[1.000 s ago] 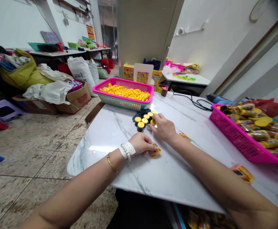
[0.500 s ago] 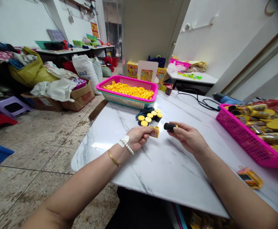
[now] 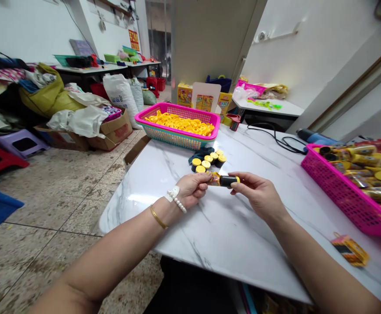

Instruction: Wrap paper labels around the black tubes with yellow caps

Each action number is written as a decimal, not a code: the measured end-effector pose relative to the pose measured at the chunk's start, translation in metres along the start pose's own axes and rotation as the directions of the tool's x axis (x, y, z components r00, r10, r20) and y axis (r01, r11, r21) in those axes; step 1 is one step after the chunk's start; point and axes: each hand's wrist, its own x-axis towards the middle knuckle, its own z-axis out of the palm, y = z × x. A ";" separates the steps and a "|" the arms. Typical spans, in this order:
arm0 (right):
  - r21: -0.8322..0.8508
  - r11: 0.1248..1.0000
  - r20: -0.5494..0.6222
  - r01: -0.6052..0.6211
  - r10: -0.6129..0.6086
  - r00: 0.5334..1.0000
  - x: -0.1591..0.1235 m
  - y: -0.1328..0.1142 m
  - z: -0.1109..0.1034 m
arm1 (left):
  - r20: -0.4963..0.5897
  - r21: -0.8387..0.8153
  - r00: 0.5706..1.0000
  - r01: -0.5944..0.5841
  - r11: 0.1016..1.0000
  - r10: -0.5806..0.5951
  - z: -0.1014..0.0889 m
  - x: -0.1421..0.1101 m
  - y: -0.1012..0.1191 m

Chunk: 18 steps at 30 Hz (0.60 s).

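My left hand (image 3: pixel 192 188) pinches a small yellow printed wrapper (image 3: pixel 214 178) above the white marble table (image 3: pixel 229 231). My right hand (image 3: pixel 257 194) grips a short black tube with a yellow cap (image 3: pixel 228 180) and holds its end against the wrapper. Both hands are closed on what they hold. Just beyond them, a cluster of several black tubes with yellow caps (image 3: pixel 207 160) stands upright on the table. A white band and a pearl bracelet sit on my left wrist.
A pink basket of yellow rings (image 3: pixel 178 125) stands at the far table edge. A second pink basket (image 3: pixel 350 187) on the right holds wrapped tubes. A loose wrapper (image 3: pixel 350 250) lies near the right front edge. Beyond the baskets lies a blue tool (image 3: pixel 314 138) with a black cord. Boxes and bags crowd the floor at left.
My right hand picked one tube from the cluster and carried it toward me. My left hand lifted the wrapper off the table, and the two now meet.
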 end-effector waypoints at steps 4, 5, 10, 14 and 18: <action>-0.017 0.998 -0.055 0.053 -0.054 0.997 -0.003 -0.004 0.002 | -0.025 0.004 1.000 0.001 1.000 -0.001 0.000 0.000 0.000; 0.020 0.999 -0.045 0.044 -0.043 0.998 -0.004 -0.004 0.002 | -0.024 0.008 1.000 0.002 1.000 -0.002 0.000 0.000 -0.001; 0.091 0.996 -0.027 -0.019 0.022 0.999 -0.003 -0.003 0.005 | 0.018 0.023 1.000 0.004 1.000 -0.004 0.001 -0.001 -0.003; -0.080 0.997 -0.094 0.012 -0.020 0.995 -0.006 -0.006 0.008 | 0.012 0.012 1.000 -0.006 1.000 0.006 0.000 0.000 -0.004; -0.246 0.965 -0.074 0.096 -0.118 0.990 -0.012 -0.009 0.010 | 0.026 0.022 1.000 -0.010 1.000 0.009 0.000 0.000 -0.004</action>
